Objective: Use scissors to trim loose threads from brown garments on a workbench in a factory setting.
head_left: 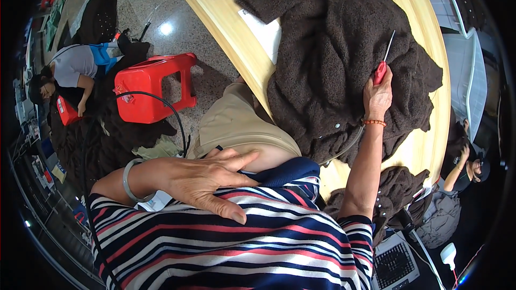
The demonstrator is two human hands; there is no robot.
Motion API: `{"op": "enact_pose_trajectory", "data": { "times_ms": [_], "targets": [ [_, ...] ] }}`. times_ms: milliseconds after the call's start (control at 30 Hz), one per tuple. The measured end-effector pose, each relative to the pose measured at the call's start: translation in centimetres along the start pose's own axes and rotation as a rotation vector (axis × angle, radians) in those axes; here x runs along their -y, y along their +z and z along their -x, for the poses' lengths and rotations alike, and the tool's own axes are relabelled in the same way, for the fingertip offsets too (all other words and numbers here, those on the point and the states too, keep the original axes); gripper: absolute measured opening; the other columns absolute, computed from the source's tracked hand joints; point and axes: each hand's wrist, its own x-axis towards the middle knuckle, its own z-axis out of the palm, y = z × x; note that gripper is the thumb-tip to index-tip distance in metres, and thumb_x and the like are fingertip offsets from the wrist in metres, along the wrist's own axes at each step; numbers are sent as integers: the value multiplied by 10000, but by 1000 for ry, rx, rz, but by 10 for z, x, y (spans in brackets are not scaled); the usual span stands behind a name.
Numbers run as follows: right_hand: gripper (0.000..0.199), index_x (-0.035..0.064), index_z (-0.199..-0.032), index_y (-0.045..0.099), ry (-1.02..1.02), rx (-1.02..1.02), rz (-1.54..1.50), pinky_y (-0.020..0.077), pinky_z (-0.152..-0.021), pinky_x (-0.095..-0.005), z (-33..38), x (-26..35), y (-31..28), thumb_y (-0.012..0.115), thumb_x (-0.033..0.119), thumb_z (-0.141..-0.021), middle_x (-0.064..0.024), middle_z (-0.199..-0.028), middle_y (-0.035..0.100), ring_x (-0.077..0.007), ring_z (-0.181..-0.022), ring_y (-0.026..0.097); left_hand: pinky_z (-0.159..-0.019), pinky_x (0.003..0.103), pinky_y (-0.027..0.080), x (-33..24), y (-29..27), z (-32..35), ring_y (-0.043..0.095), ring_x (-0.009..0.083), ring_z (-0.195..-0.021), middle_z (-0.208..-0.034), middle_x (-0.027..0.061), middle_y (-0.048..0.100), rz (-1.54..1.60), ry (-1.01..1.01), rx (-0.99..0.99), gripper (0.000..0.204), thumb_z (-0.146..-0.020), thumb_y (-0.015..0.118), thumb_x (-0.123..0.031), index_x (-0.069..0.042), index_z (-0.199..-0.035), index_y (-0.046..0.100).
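Observation:
Dark brown knitted garments (317,70) lie heaped on the pale wooden table (252,72) to my right. Over them, my right hand (378,96) is closed round a slim tool with a red handle (380,72). Its thin metal shaft points away from me; its exact kind I cannot make out. A small pale button (337,126) shows on the knit near my right wrist. My left hand (209,178) rests against my striped shirt (231,241), fingers spread and holding nothing. Part of a white sheet (264,31) shows beside the knitwear.
A red plastic stool (138,108) lies on the floor to the left, near a bent-over person (75,65). A black cable (161,99) loops past my left side. Another person (463,169) is at the right, beyond more brown knitwear (400,188).

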Motion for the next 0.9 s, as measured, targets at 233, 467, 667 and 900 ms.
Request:
{"op": "enact_pose_trajectory", "data": {
  "times_ms": [233, 467, 667, 900],
  "targets": [
    [539, 166, -1366, 438, 26, 45, 2, 495, -864, -456, 3, 5, -3, 599, 221, -854, -226, -1093, 653, -402, -1003, 634, -1111, 546, 195, -1, 5, -3, 144, 496, -1409, -1523, 364, 129, 17, -33, 21, 935, -817, 515, -748, 1, -1375, 474],
    [514, 161, -1345, 462, -1, 6, -18, 496, -863, -456, 1, 5, 1, 600, 206, -852, -224, -1090, 653, -400, -1003, 635, -1097, 544, 221, -8, 2, -3, 219, 465, -1383, -1514, 353, 183, -29, -24, -7, 913, -823, 522, -734, -5, -1371, 480],
    [504, 142, -1268, 526, -152, -201, -100, 518, -779, -460, 0, 1, 2, 646, 101, -779, -195, -949, 668, -392, -896, 644, -1084, 507, 261, -5, 0, -2, 334, 468, -1314, -1505, 341, 231, -139, 24, -6, 737, -873, 619, -550, -26, -1373, 485],
    [502, 90, -1239, 522, -90, -145, -87, 515, -773, -461, 2, 4, 8, 676, 128, -762, -192, -928, 653, -379, -870, 637, -1107, 486, 240, 26, -1, -7, 351, 447, -1305, -1528, 327, 189, -102, 68, -48, 652, -915, 571, -532, -95, -1391, 487]
  ]
}}
